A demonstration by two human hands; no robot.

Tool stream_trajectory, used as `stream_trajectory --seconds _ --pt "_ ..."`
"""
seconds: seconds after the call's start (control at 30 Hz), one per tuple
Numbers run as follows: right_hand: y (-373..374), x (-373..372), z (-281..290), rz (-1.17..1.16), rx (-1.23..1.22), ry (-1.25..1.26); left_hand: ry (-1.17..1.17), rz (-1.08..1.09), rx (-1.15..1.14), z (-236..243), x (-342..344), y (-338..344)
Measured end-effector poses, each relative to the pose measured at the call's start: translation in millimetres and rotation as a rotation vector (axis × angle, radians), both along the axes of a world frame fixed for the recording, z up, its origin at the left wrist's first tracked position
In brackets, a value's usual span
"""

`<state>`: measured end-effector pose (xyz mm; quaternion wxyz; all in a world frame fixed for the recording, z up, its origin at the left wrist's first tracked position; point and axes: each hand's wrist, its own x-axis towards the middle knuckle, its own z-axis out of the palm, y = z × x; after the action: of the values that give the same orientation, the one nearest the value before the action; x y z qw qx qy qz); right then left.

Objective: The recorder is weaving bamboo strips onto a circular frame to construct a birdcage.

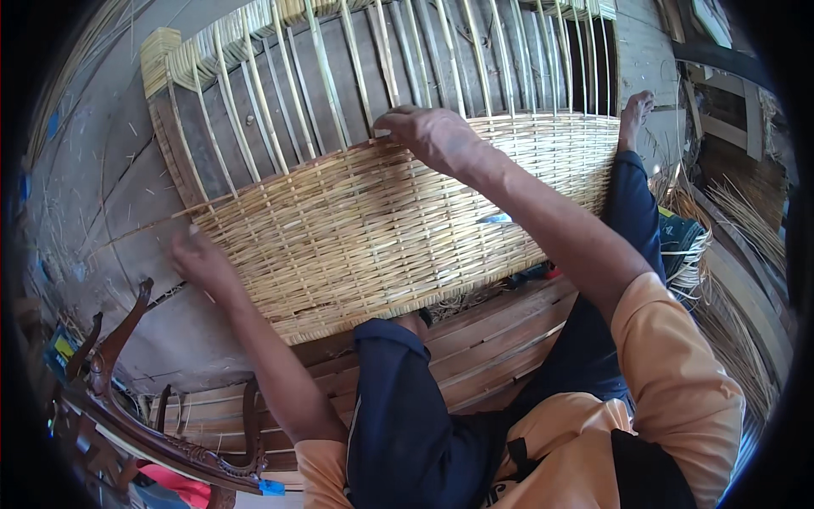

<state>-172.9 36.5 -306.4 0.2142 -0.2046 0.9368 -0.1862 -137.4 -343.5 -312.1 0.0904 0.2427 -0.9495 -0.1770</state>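
Note:
A wide panel of pale woven cane (339,229) spans the space in front of me, with bare upright canes (322,72) rising beyond its woven edge. My right hand (428,136) reaches over the panel to that far edge. Its fingers are bent down onto a cane strand (297,166) lying along the top of the weave. At the panel's left side, my left hand (202,261) is curled beside the corner. A thin strand (140,229) runs out to the left just above it. Whether its fingers pinch anything is hidden.
The panel's frame has a cane-wrapped corner (159,59) at the far left. A carved dark wooden chair part (119,339) stands at lower left. Slatted boards (475,339) lie beneath my legs. Bundles of loose cane strips (746,220) lie at right, beside my outstretched foot (634,119).

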Motion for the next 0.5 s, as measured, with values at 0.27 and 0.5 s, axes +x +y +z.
stream_trajectory --seconds 0.27,0.5 --pt "-10.5 -16.0 23.7 -0.105 0.343 -0.483 0.095 0.438 1.207 -28.8 -44.2 -45.2" --pt "7.7 6.3 9.6 -0.091 0.06 -0.098 0.312 0.469 1.304 -61.7 -40.1 -43.7"
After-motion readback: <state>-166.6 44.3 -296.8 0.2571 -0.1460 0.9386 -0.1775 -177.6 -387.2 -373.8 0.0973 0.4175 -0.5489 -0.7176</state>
